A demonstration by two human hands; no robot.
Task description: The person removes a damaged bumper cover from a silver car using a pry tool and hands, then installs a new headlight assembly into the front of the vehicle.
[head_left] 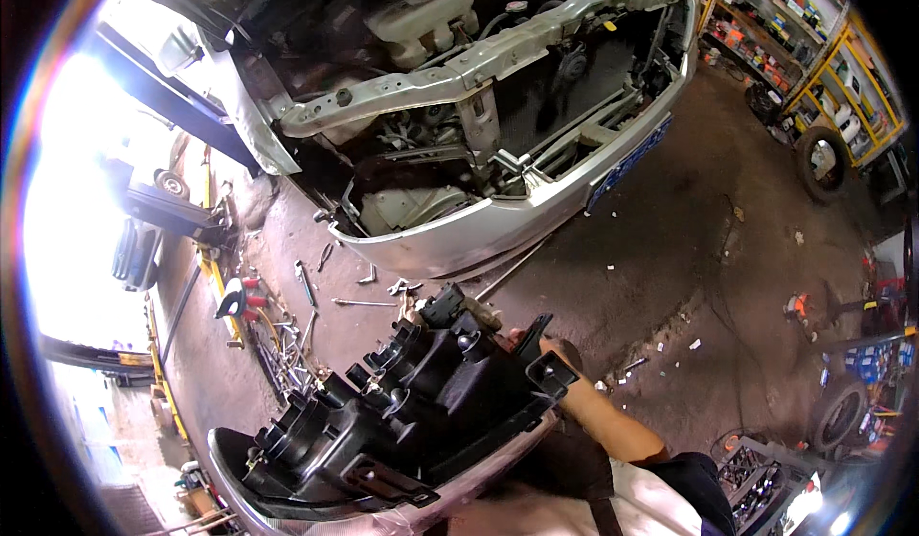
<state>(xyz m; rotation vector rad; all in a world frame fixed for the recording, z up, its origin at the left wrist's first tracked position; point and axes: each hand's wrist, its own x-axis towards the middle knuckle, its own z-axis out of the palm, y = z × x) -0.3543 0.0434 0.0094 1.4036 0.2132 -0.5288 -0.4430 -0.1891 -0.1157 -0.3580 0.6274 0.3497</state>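
Observation:
A large headlight assembly [383, 421] fills the lower middle, its black back housing turned up and its clear lens edge toward me. My right forearm comes in from the lower right. My right hand [518, 338] grips the headlight at its far right end, partly hidden behind a black bracket. My left hand does not show. Beyond stands a silver car with its hood up and front end opened; its bumper [450, 246] is on, and a headlight opening [407, 206] lies bare at its left front corner.
Wrenches and other hand tools [297, 345] lie on the floor at left, by a yellow lift arm [218, 297]. Loose tires [823, 165], shelves [766, 29] and a tool tray [756, 479] stand at right. Small scraps dot the brown floor [689, 278].

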